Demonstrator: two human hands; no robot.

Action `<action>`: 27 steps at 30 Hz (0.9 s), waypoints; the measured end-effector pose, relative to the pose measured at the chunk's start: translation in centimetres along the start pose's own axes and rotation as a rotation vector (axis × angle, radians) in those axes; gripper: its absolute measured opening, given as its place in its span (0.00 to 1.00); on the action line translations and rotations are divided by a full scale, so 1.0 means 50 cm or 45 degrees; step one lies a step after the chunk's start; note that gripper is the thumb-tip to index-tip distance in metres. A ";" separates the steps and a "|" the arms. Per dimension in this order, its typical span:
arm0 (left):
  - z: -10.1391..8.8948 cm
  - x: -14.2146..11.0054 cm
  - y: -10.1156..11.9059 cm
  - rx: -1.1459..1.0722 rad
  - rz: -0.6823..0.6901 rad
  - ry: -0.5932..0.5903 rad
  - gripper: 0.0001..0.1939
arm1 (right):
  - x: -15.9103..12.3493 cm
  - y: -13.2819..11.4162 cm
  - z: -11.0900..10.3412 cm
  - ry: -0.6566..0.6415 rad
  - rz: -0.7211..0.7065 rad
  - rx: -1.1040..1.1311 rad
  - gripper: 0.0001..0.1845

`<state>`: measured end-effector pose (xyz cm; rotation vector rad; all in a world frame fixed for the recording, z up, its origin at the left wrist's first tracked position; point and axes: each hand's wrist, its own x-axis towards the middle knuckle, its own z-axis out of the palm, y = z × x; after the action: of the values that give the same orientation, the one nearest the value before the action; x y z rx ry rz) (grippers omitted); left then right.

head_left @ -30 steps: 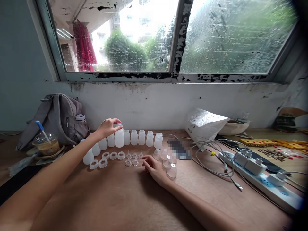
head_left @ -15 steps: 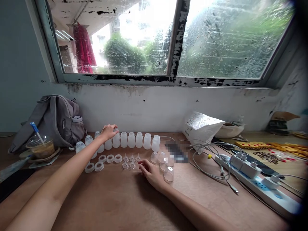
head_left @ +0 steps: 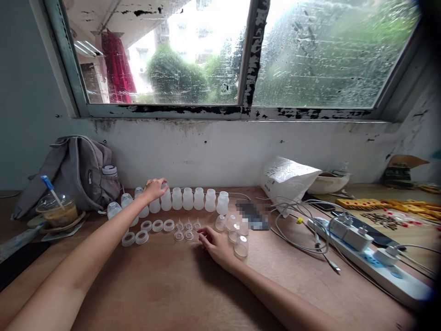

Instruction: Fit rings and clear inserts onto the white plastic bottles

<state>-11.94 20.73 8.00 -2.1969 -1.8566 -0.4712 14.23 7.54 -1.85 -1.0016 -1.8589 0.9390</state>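
Note:
My left hand (head_left: 155, 189) reaches over the back row, its fingers closed around the top of a frosted baby bottle (head_left: 166, 201); a clear domed cap partly shows there between them. To its right stand several open-topped bottles (head_left: 188, 199). On the left, several bottles (head_left: 114, 210) wear clear caps, some partly behind my forearm. My right hand (head_left: 216, 246) rests on the table with loosely bent, parted fingers and holds nothing. Beside its fingertips are several clear nipples (head_left: 188, 235). White collar rings (head_left: 141, 237) lie farther left, and clear dome caps (head_left: 240, 247) sit right of that hand.
A grey backpack (head_left: 81, 177) and an iced drink cup (head_left: 58, 210) occupy the left. Toward the right are a silver-white bag (head_left: 287, 179), looped cables (head_left: 292, 239), a power strip (head_left: 368, 262) and yellow parts (head_left: 409, 207). A wall with a window runs along the back.
The view has shifted very slightly. Both hands keep the same positions, the left at the bottle's top and the right on the table.

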 end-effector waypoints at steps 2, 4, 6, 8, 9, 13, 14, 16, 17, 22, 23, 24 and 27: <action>0.000 -0.001 0.003 0.010 0.002 -0.015 0.20 | 0.000 -0.001 0.000 0.000 0.006 -0.005 0.11; -0.001 -0.004 0.007 0.009 0.027 0.016 0.22 | 0.000 -0.002 0.000 0.006 0.007 -0.015 0.11; -0.005 -0.010 0.012 0.009 0.094 0.130 0.25 | 0.000 -0.002 -0.001 0.014 0.006 -0.027 0.11; -0.012 -0.027 0.019 0.020 0.201 0.265 0.25 | 0.000 -0.001 -0.001 0.018 0.001 -0.039 0.11; -0.016 -0.041 0.023 0.038 0.264 0.308 0.23 | 0.000 -0.001 -0.001 0.019 -0.003 -0.046 0.10; -0.020 -0.138 0.037 0.233 0.496 0.269 0.11 | 0.000 0.000 0.000 0.020 -0.027 -0.101 0.09; -0.017 -0.170 0.038 0.295 0.522 0.244 0.11 | 0.001 0.001 0.000 0.018 -0.035 -0.128 0.08; -0.006 -0.237 0.037 0.388 0.535 0.184 0.12 | 0.005 0.005 0.004 0.022 -0.053 -0.202 0.07; -0.001 -0.269 0.034 0.413 0.528 0.165 0.12 | 0.008 0.008 0.007 0.030 -0.063 -0.248 0.07; 0.014 -0.359 0.020 0.399 0.418 0.110 0.12 | 0.032 0.031 0.039 0.050 -0.088 -0.547 0.11; 0.014 -0.364 0.019 0.396 0.394 0.100 0.12 | 0.037 0.033 0.046 0.049 -0.089 -0.612 0.12; 0.015 -0.365 0.018 0.395 0.365 0.099 0.12 | 0.041 0.035 0.052 0.049 -0.089 -0.673 0.12; 0.017 -0.361 0.015 0.374 0.250 0.131 0.13 | 0.045 0.032 0.061 0.043 -0.079 -0.770 0.11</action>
<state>-13.78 4.46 0.34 -2.0854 -1.5278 -0.2504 11.14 9.50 -3.76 -1.2857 -2.1823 0.3111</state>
